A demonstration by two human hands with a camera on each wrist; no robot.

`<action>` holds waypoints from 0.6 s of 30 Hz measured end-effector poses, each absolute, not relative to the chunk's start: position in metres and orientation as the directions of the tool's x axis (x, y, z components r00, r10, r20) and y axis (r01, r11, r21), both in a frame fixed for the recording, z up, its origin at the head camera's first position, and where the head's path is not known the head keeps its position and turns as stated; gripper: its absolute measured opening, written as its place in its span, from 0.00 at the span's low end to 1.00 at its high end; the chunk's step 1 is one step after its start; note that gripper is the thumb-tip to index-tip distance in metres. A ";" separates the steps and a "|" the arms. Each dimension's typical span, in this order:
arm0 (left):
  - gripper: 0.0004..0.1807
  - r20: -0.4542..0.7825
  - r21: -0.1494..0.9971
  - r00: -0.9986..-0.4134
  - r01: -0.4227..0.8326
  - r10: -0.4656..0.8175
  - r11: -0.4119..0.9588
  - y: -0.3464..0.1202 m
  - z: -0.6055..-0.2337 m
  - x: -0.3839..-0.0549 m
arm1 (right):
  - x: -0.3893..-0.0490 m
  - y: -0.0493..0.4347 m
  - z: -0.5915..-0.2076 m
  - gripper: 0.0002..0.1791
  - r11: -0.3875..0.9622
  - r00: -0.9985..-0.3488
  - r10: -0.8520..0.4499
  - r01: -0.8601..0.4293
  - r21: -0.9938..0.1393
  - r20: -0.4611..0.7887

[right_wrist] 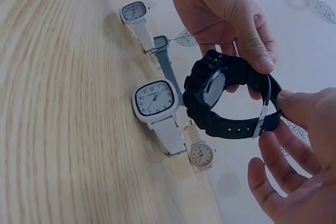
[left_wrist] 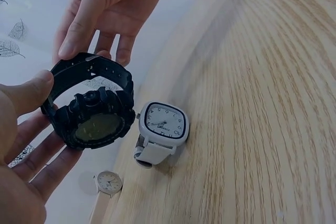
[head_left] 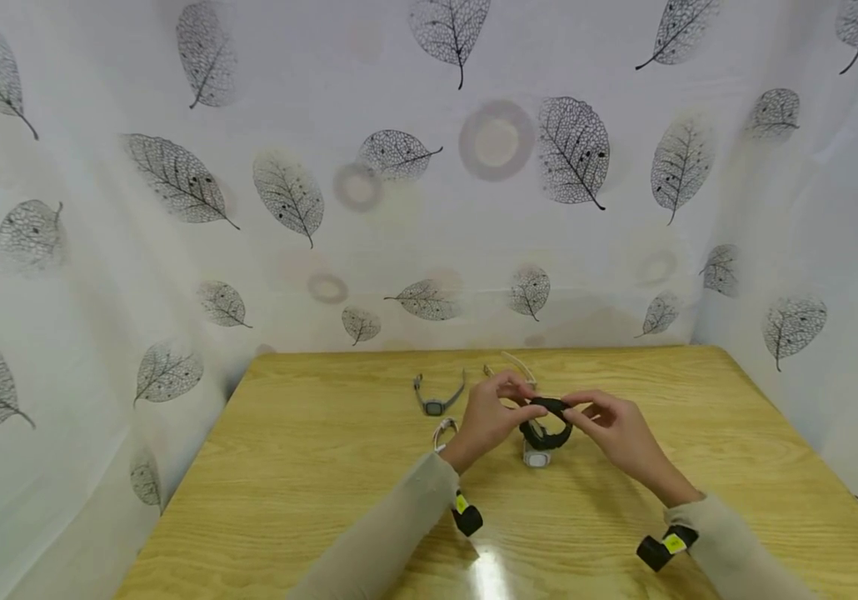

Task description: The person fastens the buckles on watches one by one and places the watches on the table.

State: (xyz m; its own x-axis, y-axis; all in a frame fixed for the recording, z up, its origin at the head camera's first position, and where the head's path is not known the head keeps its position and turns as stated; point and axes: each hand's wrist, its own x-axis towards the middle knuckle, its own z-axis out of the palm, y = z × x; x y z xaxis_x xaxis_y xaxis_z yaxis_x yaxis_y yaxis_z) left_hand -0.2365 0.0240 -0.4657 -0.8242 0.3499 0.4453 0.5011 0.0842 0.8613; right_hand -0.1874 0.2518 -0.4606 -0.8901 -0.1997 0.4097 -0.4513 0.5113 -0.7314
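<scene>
A black digital wristwatch point(head_left: 546, 423), its strap closed into a loop, is held above the table between both hands. The left hand point(head_left: 491, 417) grips its left side; in the left wrist view the thumb lies on the strap and the fingers sit under the case. Opposite it, the right hand point(head_left: 616, 433) pinches the strap between thumb and fingers, as the right wrist view shows near the metal buckle point(right_wrist: 260, 121). Just below the black watch lies a white square-faced watch point(head_left: 537, 458), its strap partly hidden by the hands.
On the wooden table point(head_left: 309, 475) lie a grey watch point(head_left: 435, 407), a second white square watch point(right_wrist: 134, 11) left of the hands, and a small round-dial watch point(right_wrist: 201, 155) behind them. A leaf-patterned curtain point(head_left: 414, 233) borders the table at the back and sides.
</scene>
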 end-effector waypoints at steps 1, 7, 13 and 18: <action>0.12 0.444 0.861 -0.824 0.501 0.351 0.086 0.024 -0.465 -0.237 | -0.188 0.252 -0.462 0.11 0.507 -0.883 -0.203 -0.465 -0.726 0.424; 0.12 0.428 0.870 -0.830 0.485 0.357 0.085 0.026 -0.464 -0.236 | -0.189 0.250 -0.462 0.10 0.539 -0.848 -0.218 -0.517 -0.665 0.482; 0.11 0.395 0.887 -0.849 0.452 0.351 0.096 0.029 -0.462 -0.235 | -0.189 0.246 -0.458 0.08 0.582 -0.845 -0.212 -0.512 -0.631 0.491; 0.12 0.388 0.886 -0.851 0.450 0.355 0.111 0.030 -0.461 -0.235 | -0.190 0.244 -0.456 0.08 0.595 -0.845 -0.211 -0.510 -0.621 0.491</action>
State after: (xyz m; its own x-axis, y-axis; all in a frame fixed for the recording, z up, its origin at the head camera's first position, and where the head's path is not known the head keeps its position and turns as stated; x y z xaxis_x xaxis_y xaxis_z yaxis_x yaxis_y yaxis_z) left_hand -0.2346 0.0298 -0.4608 -0.8505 0.3551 0.3880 0.4504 0.1108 0.8859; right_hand -0.1902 0.2440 -0.4561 -0.8450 -0.2112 0.4913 -0.5098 0.5954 -0.6209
